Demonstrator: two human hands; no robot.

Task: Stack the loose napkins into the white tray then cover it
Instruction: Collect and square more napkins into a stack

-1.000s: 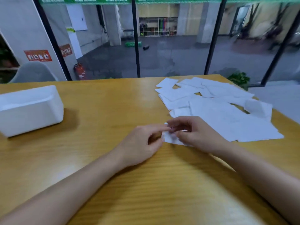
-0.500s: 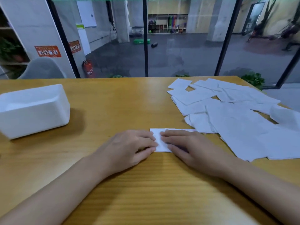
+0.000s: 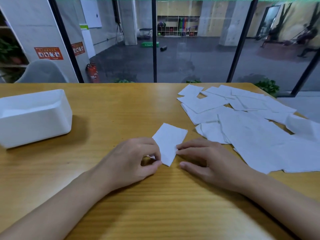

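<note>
The left hand (image 3: 136,161) pinches the near left edge of a folded napkin (image 3: 170,142) between thumb and forefinger; the right hand (image 3: 207,160) lies relaxed, fingertips touching its right edge. Between them the napkin's long axis runs away, leaning right. Loose napkins (image 3: 251,132) spread beyond the right hand. Well left of the left hand stands the white tray (image 3: 34,122), contents unclear.

Quick count from my end: one white rectangular plastic tray (image 3: 34,118) at 9 o'clock, one folded white paper napkin (image 3: 170,141), and a heap of loose napkins (image 3: 251,132) at 2 o'clock, too overlapped to tally.
</note>
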